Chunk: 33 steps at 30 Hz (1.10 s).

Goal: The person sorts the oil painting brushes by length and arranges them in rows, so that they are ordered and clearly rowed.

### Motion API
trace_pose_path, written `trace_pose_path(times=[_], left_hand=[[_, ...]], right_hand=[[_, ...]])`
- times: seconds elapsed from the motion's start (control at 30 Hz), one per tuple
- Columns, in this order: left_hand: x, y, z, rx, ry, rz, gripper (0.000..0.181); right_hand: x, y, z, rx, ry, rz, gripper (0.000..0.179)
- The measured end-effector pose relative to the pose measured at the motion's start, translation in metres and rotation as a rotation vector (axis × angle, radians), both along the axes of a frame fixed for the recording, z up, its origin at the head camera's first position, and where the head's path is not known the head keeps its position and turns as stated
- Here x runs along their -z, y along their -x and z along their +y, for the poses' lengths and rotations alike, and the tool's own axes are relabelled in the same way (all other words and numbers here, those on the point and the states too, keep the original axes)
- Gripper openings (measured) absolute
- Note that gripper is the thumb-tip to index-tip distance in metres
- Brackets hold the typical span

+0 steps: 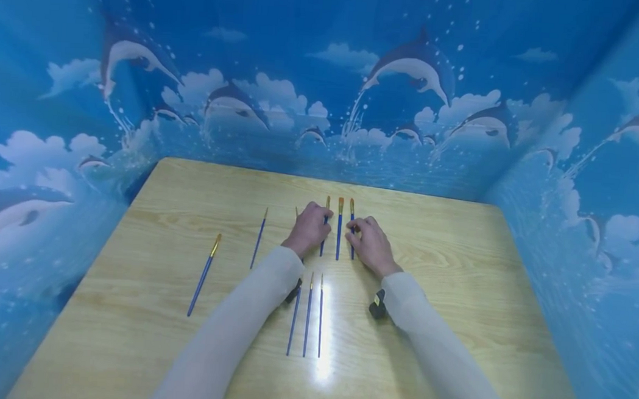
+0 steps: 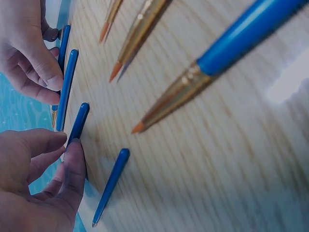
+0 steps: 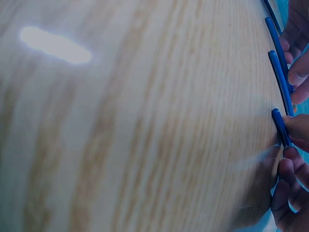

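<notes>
- Head: the left hand pinched the left paintbrush, left of the central flat paintbrush; the right hand pinched the right paintbrush, right of it.
- Left wrist: left fingertips clamped a blue handle.
- Right wrist: right thumb and finger did likewise.

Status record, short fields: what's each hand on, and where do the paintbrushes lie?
left hand: pinches a gold-ferruled blue-handled paintbrush
right hand: pinches the rightmost blue-handled paintbrush
between hands: broad-tipped blue-handled paintbrush
near row: three thin blue-handled paintbrushes, side by side
far left: orange-tipped blue-handled paintbrush
next inward: slender blue-handled paintbrush
beside left hand: another blue-handled paintbrush, mostly hidden in head view
surface: pale wood-grain table
</notes>
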<state>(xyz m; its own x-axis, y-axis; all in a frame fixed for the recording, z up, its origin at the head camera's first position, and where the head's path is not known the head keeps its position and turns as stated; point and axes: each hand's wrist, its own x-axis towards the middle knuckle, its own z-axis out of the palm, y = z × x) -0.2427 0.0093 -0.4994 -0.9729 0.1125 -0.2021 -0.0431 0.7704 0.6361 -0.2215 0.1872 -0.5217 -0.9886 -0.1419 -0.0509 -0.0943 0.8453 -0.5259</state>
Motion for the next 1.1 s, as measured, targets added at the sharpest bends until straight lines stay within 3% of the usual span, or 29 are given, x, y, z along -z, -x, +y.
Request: trace_pose_path(times=[0.23,0.43,0.6,0.73,0.93,1.1], left_hand=[[-0.001,0.001,-0.009,-0.006,-0.023,0.019,0.041],[-0.001,0.002,-0.032,-0.005,-0.018,0.053,0.036],[0.001,-0.004,-0.053,-0.004,-0.013,0.057,0.031],[0.003,-0.013,-0.064,0.031,0.015,0.074,0.027],[0.009,-0.025,-0.071,0.079,0.067,0.113,0.024],[0.012,-0.029,-0.070,0.079,0.110,0.128,0.024]], right_hand=[[-0.001,-0.001,0.001,-0.002,0.000,-0.005,0.035],[-0.004,-0.002,0.000,-0.012,0.010,0.000,0.035],[-0.004,-0.002,0.000,-0.020,0.009,0.012,0.035],[-0.003,-0.001,0.000,-0.019,0.009,0.019,0.035],[-0.002,-0.002,0.001,-0.001,-0.006,0.013,0.035],[-0.002,-0.003,0.000,0.005,0.005,0.006,0.035]])
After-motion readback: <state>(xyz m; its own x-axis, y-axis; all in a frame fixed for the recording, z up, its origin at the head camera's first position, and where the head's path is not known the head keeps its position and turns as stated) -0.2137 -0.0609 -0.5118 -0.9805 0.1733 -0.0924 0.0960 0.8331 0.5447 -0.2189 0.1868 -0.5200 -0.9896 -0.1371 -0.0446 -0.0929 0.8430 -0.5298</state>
